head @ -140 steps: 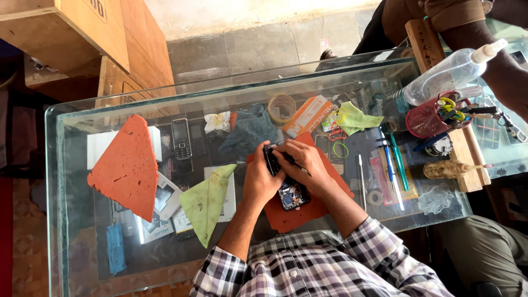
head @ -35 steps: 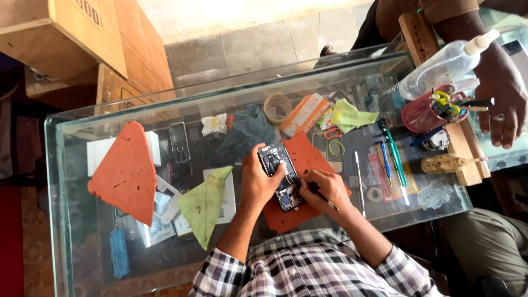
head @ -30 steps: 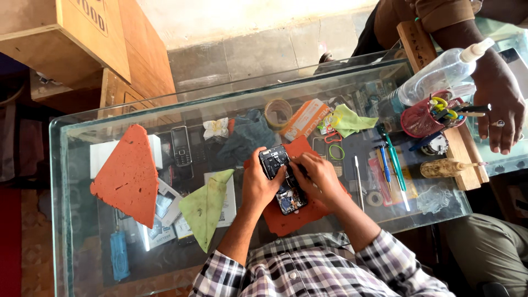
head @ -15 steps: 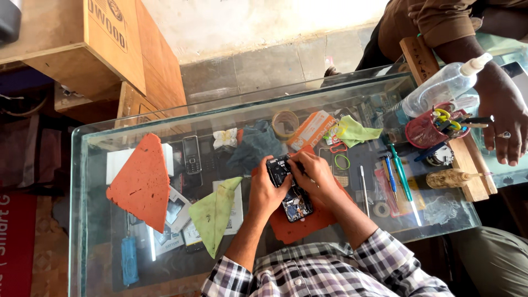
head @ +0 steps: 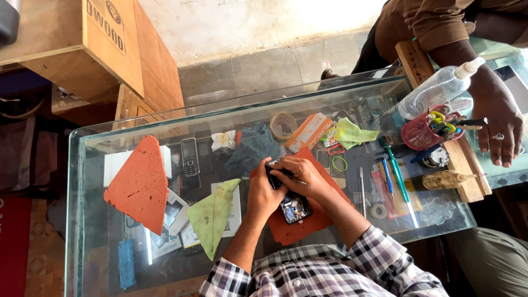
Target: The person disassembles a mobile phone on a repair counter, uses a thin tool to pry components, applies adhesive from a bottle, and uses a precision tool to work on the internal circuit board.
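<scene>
Opened mobile phone (head: 293, 206), back cover off and circuit board exposed, lying on an orange mat (head: 308, 225) at the centre of the glass counter (head: 88, 231), the mat apparently there to cushion it and stop it sliding. Left hand (head: 263, 192) clasped around the phone's left edge and upper end, pinning it steady. Right hand (head: 301, 175) closed on a thin metal tool (head: 287, 174), probably a fine screwdriver or pick, tip aimed at the phone's top, near 12 o'clock of the handset.

Spread around within easy reach: green cloth (head: 212, 216) at 9 o'clock of the phone, large orange triangular pad (head: 140, 184) further out the same way, roll of tape (head: 282, 125) at 12 o'clock, small orange box (head: 309, 132) and yellow-green rag (head: 352, 133) at 1 o'clock, green and blue pens (head: 393, 177) at 3 o'clock.

Red tool cup (head: 422, 132) with scissors and a clear squeeze bottle (head: 434, 91) at 2 o'clock, beside a wooden block. Another person's hand (head: 498, 124) resting open on the far right edge. Older handsets (head: 190, 157) displayed under the glass at 10 o'clock.
</scene>
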